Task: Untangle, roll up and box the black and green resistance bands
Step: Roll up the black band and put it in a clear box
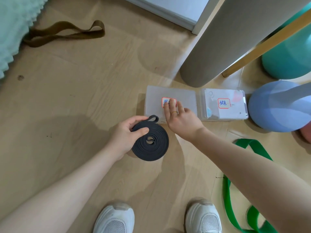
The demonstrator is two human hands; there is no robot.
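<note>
The left hand (125, 134) gripped the rolled black band (150, 142) just in front of the left box (170, 103), while the right hand (180, 117), fingers straight, reached forward onto that box's lid, the green band (235, 195) lying right of it.

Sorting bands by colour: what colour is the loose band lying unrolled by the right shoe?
Bright green; the unrolled band shows in the head view, right of the right arm.

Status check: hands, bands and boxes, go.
Left hand grips rolled black band. Right hand open over left box, lid shut. Green band loose on floor.
</note>
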